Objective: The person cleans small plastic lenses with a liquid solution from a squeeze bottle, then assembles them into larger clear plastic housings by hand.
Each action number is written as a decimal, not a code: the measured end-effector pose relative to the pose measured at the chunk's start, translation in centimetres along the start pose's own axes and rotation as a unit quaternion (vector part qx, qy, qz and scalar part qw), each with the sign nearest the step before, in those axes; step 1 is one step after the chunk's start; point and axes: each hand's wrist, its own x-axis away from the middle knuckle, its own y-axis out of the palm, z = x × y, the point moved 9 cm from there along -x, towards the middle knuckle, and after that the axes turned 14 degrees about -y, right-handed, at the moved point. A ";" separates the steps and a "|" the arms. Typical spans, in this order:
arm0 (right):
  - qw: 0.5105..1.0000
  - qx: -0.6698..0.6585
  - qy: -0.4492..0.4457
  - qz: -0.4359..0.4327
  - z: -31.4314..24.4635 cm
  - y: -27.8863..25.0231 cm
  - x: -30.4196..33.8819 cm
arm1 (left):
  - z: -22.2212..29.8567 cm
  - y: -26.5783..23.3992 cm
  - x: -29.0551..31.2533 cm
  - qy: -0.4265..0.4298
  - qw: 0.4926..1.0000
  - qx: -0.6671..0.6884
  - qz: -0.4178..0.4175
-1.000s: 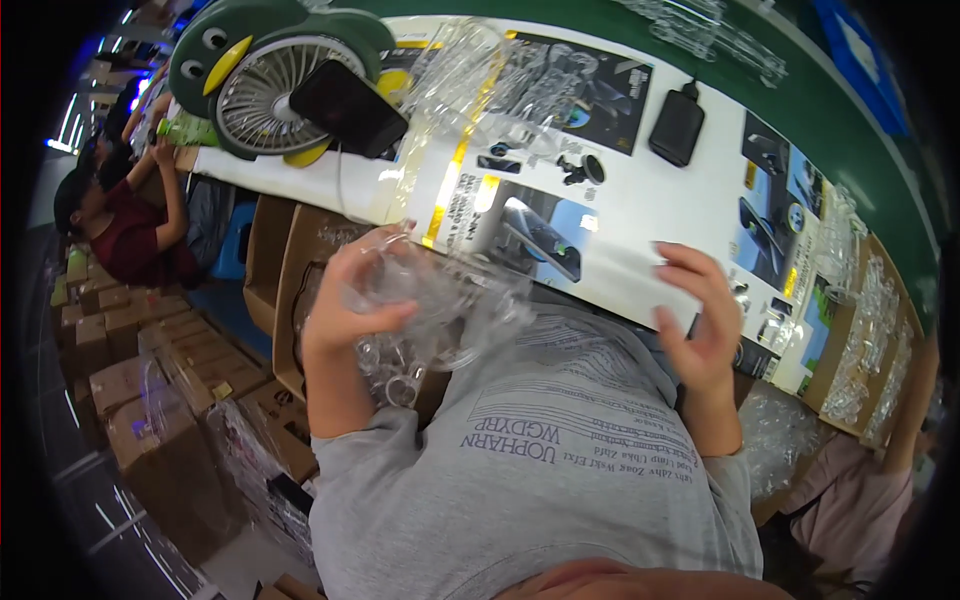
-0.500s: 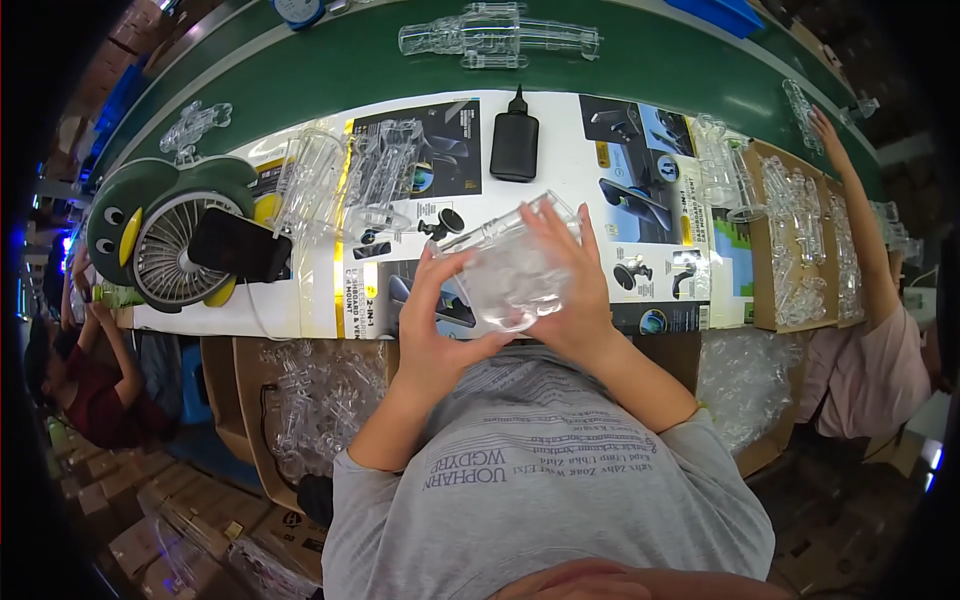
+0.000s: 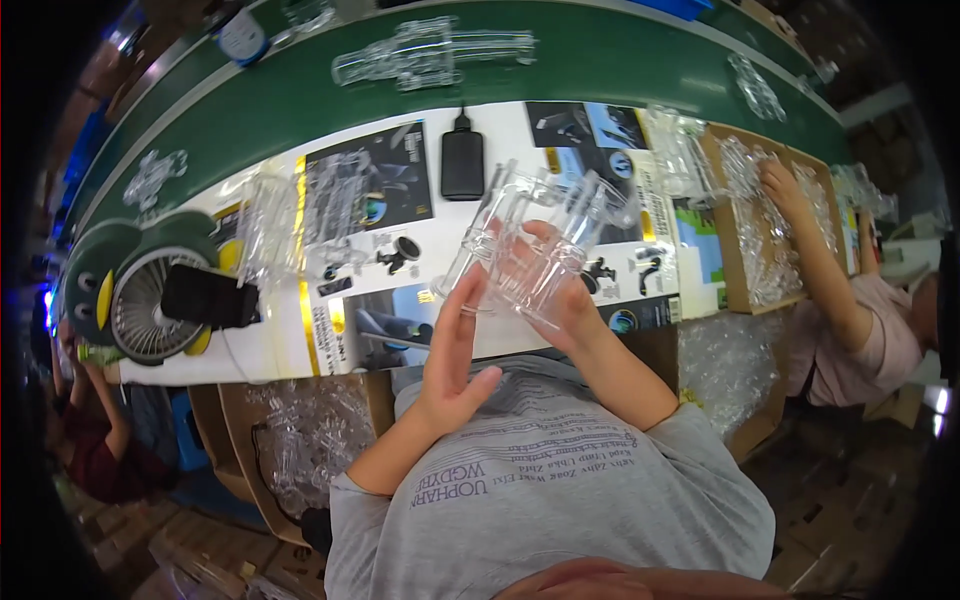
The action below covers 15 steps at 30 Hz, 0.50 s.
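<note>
A clear plastic assembly of ribbed tubes (image 3: pixel 530 235) is held up over the near edge of the table. My right hand (image 3: pixel 572 305) grips it from behind and the right, and its fingers show through the plastic. Beside its lower left stands my left hand (image 3: pixel 455 365), fingers stretched up against the part and thumb apart. Just beyond lies a black squeeze bottle with a pointed nozzle (image 3: pixel 462 165). More clear plastic pieces (image 3: pixel 335 205) lie on the printed card to the left.
Left stands a green cartoon-faced fan (image 3: pixel 150 300) with a black phone (image 3: pixel 210 296) before it. A long clear assembly (image 3: pixel 430 55) lies on the green belt (image 3: pixel 590 75). At right, a co-worker's hand (image 3: pixel 785 190) reaches into a cardboard tray (image 3: pixel 735 255). Below left is a box of clear parts (image 3: pixel 300 440).
The clear assembly has turned upright and is raised a little; my left hand's grasp has loosened. The view has shifted, and the co-worker's hand has come from the belt to the tray.
</note>
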 end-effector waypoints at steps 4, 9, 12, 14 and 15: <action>0.998 -0.053 0.016 -0.011 -0.6 -1.1 -0.2 | -1.7 0.8 -1.0 -0.075 0.995 0.039 -0.061; 0.998 0.006 -0.001 0.063 -3.0 -4.6 0.1 | -2.5 1.9 -1.3 -0.112 0.986 -0.069 -0.099; 0.974 0.192 -0.075 0.095 -8.2 -6.2 -1.3 | -2.0 1.6 -1.2 -0.123 0.985 -0.070 -0.099; 0.935 0.326 -0.115 0.079 -11.9 -5.8 -2.4 | -2.0 1.0 -1.2 -0.133 0.985 -0.055 -0.095; 0.830 0.535 -0.141 0.072 -14.2 -5.3 -2.8 | -2.1 0.5 -1.0 -0.131 0.986 -0.053 -0.085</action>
